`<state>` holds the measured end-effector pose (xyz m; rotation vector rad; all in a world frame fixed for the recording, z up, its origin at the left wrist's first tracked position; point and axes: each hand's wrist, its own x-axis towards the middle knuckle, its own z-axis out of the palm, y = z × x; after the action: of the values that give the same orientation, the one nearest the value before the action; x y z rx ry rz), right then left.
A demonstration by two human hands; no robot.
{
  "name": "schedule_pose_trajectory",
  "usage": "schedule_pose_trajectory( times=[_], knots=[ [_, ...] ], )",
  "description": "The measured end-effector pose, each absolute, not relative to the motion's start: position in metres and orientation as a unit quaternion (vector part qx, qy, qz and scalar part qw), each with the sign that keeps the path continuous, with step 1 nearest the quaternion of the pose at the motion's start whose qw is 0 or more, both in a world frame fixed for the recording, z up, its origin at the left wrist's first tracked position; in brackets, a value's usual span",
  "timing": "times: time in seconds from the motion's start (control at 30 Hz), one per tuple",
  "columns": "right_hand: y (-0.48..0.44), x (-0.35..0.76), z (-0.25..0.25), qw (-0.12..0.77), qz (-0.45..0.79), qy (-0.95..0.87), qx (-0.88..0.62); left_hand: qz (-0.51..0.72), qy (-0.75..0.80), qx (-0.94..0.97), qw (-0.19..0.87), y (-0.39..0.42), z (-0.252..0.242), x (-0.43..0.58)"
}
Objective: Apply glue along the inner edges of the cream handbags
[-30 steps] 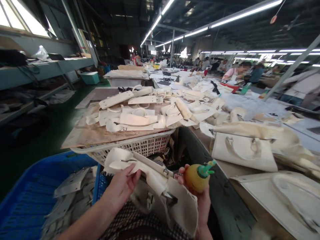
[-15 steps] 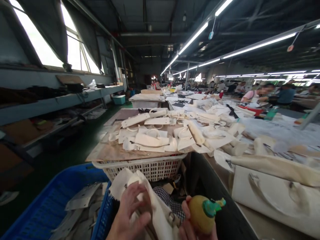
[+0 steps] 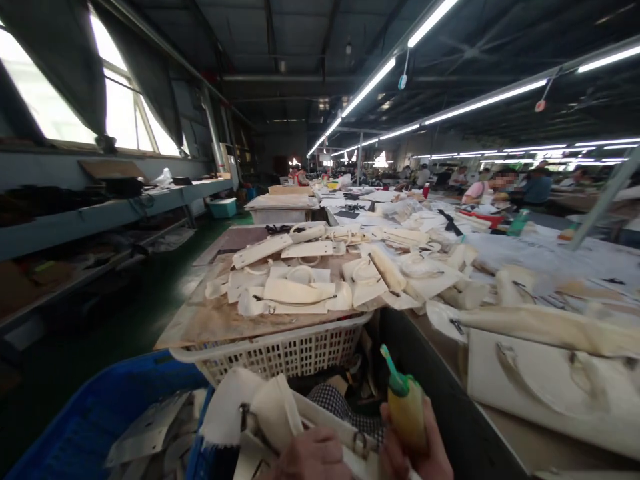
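Note:
My right hand (image 3: 435, 447) is wrapped round a yellowish squeeze bottle (image 3: 407, 417); its green, smeared nozzle points up and slightly left. Below and to the left, my left hand (image 3: 313, 457) has its fingers curled over a cream-white handbag part (image 3: 275, 410) with metal rings. That part lies across my lap, over black-and-white checked cloth (image 3: 333, 400). Its lower end runs out of the picture at the bottom edge, and the left fingertips are partly hidden.
A blue crate (image 3: 125, 373) with flat white pieces stands at the left. A white plastic basket (image 3: 280, 350) sits under a board (image 3: 200, 320) heaped with white bag parts. To the right, a white handbag (image 3: 545, 380) lies on the worktable. A co-worker (image 3: 477, 190) sits farther off.
My left hand has moved down and right, closing on the bag part. The bottle has swung from pointing right to nozzle up. The view has shifted right.

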<state>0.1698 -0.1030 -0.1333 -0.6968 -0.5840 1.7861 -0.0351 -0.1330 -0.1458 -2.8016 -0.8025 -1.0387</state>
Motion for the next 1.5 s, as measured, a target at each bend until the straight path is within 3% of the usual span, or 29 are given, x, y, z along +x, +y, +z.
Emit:
schedule_pose_trajectory(
  times=[0.03, 0.2, 0.4, 0.53, 0.67, 0.77, 0.87, 0.97, 1.3, 1.5],
  knots=[
    [-0.105, 0.167, -0.126, 0.517, 0.76, -0.215, -0.331, -0.343, -0.255, -0.904, 0.016, -0.136, -0.139, -0.029],
    [-0.102, 0.144, -0.101, 0.587, 0.643, -0.136, -0.472, -0.329, -0.187, -0.925, -0.041, -0.148, -0.094, -0.02],
    [-0.099, 0.126, -0.106, 0.617, 0.598, -0.15, -0.489, -0.274, -0.135, -0.951, -0.04, -0.143, -0.099, -0.017],
    [-0.099, 0.12, -0.103, 0.626, 0.594, -0.165, -0.478, -0.309, -0.154, -0.936, -0.066, -0.138, -0.091, -0.03],
    [-0.102, 0.14, -0.09, 0.625, 0.599, -0.195, -0.461, -0.36, -0.294, -0.849, -0.251, -0.123, -0.07, -0.066],
    [-0.114, 0.176, -0.079, 0.609, 0.608, -0.223, -0.457, -0.394, -0.436, -0.68, -0.439, -0.106, -0.068, -0.092],
    [-0.131, 0.213, -0.074, 0.563, 0.581, -0.234, -0.54, -0.38, -0.468, -0.556, -0.572, -0.092, -0.079, -0.101],
    [-0.146, 0.239, -0.076, 0.504, 0.567, -0.286, -0.586, -0.359, -0.445, -0.522, -0.633, -0.083, -0.095, -0.091],
    [-0.158, 0.241, -0.065, 0.384, 0.431, -0.429, -0.694, -0.327, -0.411, -0.523, -0.671, -0.074, -0.129, -0.063],
    [-0.157, 0.246, -0.084, 0.393, 0.434, -0.433, -0.685, -0.314, -0.413, -0.546, -0.658, -0.074, -0.129, -0.064]
  ],
)
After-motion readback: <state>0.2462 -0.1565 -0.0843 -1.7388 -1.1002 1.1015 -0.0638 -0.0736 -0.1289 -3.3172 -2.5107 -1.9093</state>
